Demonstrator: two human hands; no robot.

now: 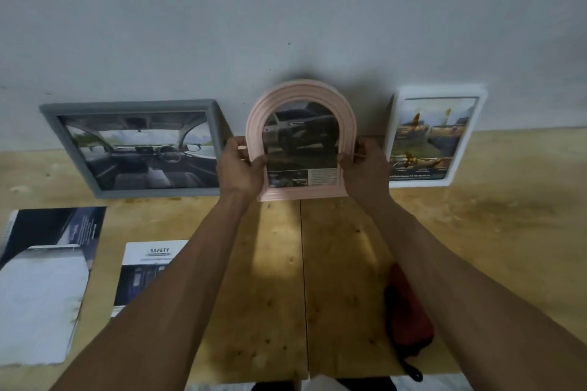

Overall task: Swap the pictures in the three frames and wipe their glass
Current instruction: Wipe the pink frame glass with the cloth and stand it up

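Left hand [240, 168] and right hand [365, 168] each grip a side of the pink arched frame [301, 140], upright on the table [476, 232] by the wall.

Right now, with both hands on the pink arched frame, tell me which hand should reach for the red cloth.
Right hand, probably. The red cloth lies on the wooden table beside the right forearm, while the left hand can hold the pink arched frame alone.

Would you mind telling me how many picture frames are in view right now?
3. The grey frame leans on the wall at left, the pink arched frame is held in the middle by both hands, and the white frame leans at right.
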